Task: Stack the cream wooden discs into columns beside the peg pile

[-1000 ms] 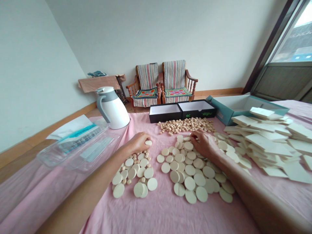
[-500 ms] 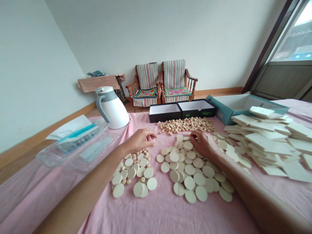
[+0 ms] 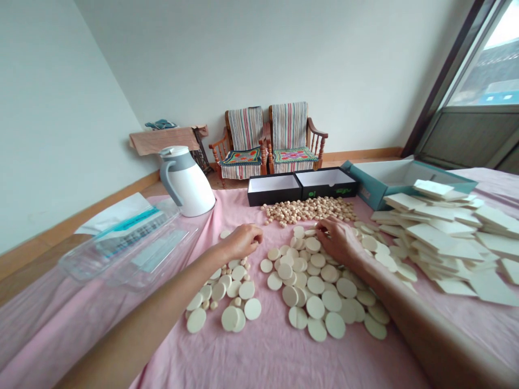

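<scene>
My left hand hovers past the left group of pale wooden discs and small wooden balls. Its fingers are curled closed, and whatever they may hold is hidden. Just beyond that wrist lies a single disc. At the far edge of the larger disc pile, my right hand has its fingers pinched together and pointing down among the discs. What sits between those fingertips I cannot make out. A heap of wooden balls lies a little farther away than both hands.
Two black boxes and a teal box stand along the back. Square wooden boards are stacked loosely at right. A white jug and clear plastic trays are on the left of the pink cloth.
My left hand has shifted slightly toward me and rightward, its fingers curling closed from a looser spread. A disc now shows where that hand was. My right hand has stayed almost still.
</scene>
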